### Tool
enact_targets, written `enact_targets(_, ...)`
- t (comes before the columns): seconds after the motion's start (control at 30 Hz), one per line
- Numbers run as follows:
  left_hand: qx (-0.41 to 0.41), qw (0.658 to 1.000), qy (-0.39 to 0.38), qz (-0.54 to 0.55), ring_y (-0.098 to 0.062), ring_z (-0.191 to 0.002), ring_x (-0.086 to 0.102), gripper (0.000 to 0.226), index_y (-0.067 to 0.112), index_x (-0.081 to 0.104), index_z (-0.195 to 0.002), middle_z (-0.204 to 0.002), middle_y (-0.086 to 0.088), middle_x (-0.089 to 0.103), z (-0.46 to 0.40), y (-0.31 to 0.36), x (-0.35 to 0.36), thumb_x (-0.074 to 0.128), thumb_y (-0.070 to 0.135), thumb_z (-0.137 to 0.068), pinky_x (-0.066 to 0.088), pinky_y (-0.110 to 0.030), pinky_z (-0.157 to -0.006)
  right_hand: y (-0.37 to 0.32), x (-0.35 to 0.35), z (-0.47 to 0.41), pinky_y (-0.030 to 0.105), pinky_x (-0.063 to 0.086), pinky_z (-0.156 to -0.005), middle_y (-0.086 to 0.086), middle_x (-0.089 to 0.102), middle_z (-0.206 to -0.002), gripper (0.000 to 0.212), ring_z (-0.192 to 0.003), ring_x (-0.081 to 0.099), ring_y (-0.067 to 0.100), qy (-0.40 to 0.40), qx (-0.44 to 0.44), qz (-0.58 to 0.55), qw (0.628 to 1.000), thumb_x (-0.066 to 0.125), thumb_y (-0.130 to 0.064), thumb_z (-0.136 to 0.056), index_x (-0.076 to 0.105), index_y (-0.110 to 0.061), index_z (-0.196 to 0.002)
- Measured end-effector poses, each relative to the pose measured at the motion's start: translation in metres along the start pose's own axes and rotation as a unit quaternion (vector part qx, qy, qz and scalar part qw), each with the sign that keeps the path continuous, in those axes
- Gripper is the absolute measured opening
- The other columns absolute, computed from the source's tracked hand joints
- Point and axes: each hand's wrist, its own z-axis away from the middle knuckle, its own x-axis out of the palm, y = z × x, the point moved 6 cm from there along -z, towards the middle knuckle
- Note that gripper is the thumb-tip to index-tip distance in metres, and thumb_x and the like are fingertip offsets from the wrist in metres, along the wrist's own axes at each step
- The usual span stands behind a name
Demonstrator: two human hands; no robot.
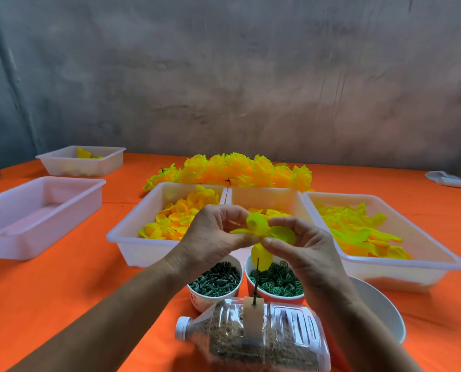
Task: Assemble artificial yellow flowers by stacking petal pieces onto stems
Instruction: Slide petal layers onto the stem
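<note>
- While both hands work at the centre of the frame, the left hand (213,232) and the right hand (301,245) pinch a yellow petal piece (261,229) between fingertips, holding it above the thin green stem (256,283).
- That stem stands upright in a small block on a plastic bottle (253,336) lying on its side at the lower centre; it looks filled with something brown and grainy.
- By my judgement the step in hand is threading this petal layer onto the stem; the next move calls for lining its centre hole over the stem tip and sliding it down without creasing the lobes.
- Just behind the bottle sit two cups, one of dark green pegs (215,280), one of green rings (276,283).
- Three white trays (122,237) of loose yellow petals fill the middle of the frame, with finished yellow flowers (232,170) heaped behind them.
- An orange tablecloth (63,291) covers the surface; two more white trays (38,208) stand at the left, the farther one holding a few petals.
- A bare, blotchy grey wall (224,76) fills the upper half.
</note>
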Motion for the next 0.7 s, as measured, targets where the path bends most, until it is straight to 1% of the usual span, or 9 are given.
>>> enact_targets(0.07,0.01,1.0,-0.007,0.014,-0.011,-0.074,0.066,0.016,0.009,0.073,-0.082,-0.082,-0.008,0.074,0.002,0.002,0.002,0.077,0.019,-0.07,0.054,-0.024,-0.07,-0.003,0.001,0.002,0.017,0.049,-0.058,0.004,0.072,-0.074,0.033,-0.065,0.065,0.01,-0.004,-0.014,0.003,1.0,0.074,0.005,-0.069,0.074,-0.025,-0.083)
enact_targets(0.13,0.03,0.999,0.001,-0.012,-0.01,-0.072,0.065,0.02,0.01,0.073,-0.079,-0.078,-0.006,0.073,0.004,0.004,0.0,0.076,0.026,-0.067,0.053,-0.023,-0.068,-0.004,0.002,0.003,0.018,0.05,-0.058,0.003,0.072,-0.074,0.035,-0.065,0.065,0.01,-0.006,-0.019,0.004,1.0,0.077,0.004,-0.068,0.074,-0.027,-0.084)
enact_targets(0.27,0.089,0.992,0.03,-0.081,-0.012,-0.075,0.064,0.018,0.015,0.073,-0.075,-0.076,-0.001,0.071,0.007,0.01,-0.007,0.075,0.032,-0.067,0.05,-0.023,-0.074,-0.007,0.004,0.006,0.023,0.051,-0.059,0.002,0.07,-0.069,0.028,-0.062,0.063,0.013,0.002,-0.035,0.022,0.999,0.078,-0.008,-0.061,0.074,-0.027,-0.082)
enact_targets(0.37,0.154,0.979,0.06,-0.119,-0.011,-0.077,0.063,0.007,0.014,0.072,-0.074,-0.078,0.001,0.068,0.013,0.018,-0.01,0.078,0.017,-0.071,0.049,-0.023,-0.075,-0.011,0.007,0.008,0.028,0.051,-0.061,0.006,0.069,-0.067,0.024,-0.061,0.061,0.014,0.007,-0.068,0.042,0.997,0.078,0.005,-0.068,0.074,-0.018,-0.075)
enact_targets(0.43,0.205,0.963,0.083,-0.156,-0.01,-0.079,0.063,0.009,0.012,0.072,-0.074,-0.08,0.001,0.066,0.019,0.022,-0.01,0.079,0.007,-0.071,0.049,-0.021,-0.076,-0.012,0.008,0.011,0.037,0.05,-0.066,0.01,0.07,-0.07,0.02,-0.065,0.062,0.018,0.02,-0.092,0.062,0.994,0.076,0.007,-0.068,0.073,-0.013,-0.072)
enact_targets(0.47,0.228,0.953,0.095,-0.174,-0.01,-0.08,0.062,0.008,0.011,0.072,-0.074,-0.081,0.001,0.066,0.023,0.024,-0.01,0.078,0.007,-0.071,0.049,-0.021,-0.076,-0.013,0.008,0.013,0.039,0.051,-0.07,0.009,0.071,-0.071,0.022,-0.068,0.063,0.019,0.029,-0.11,0.079,0.99,0.075,0.009,-0.069,0.073,-0.013,-0.071)
enact_targets(0.57,0.272,0.93,0.122,-0.216,-0.013,-0.081,0.063,0.006,0.008,0.072,-0.074,-0.083,0.001,0.066,0.034,0.025,-0.008,0.074,0.013,-0.072,0.052,-0.03,-0.074,-0.018,0.008,0.02,0.029,0.053,-0.073,-0.001,0.071,-0.074,0.033,-0.076,0.067,0.017,0.047,-0.18,0.124,0.975,0.073,0.015,-0.068,0.071,-0.018,-0.065)
enact_targets(0.63,0.286,0.92,0.133,-0.235,-0.016,-0.082,0.063,0.006,0.006,0.073,-0.075,-0.083,0.0,0.067,0.038,0.026,-0.007,0.073,0.011,-0.072,0.053,-0.037,-0.071,-0.02,0.009,0.024,0.025,0.052,-0.073,-0.003,0.071,-0.074,0.029,-0.077,0.067,0.017,0.052,-0.206,0.124,0.969,0.074,0.013,-0.067,0.069,-0.016,-0.067)
enact_targets(0.7,0.289,0.916,0.133,-0.243,-0.018,-0.08,0.063,0.008,0.005,0.073,-0.076,-0.083,-0.002,0.067,0.04,0.027,-0.006,0.073,0.011,-0.071,0.053,-0.039,-0.07,-0.021,0.009,0.024,0.027,0.053,-0.074,-0.002,0.072,-0.076,0.026,-0.079,0.068,0.017,0.056,-0.206,0.12,0.97,0.075,0.01,-0.068,0.068,-0.015,-0.067)
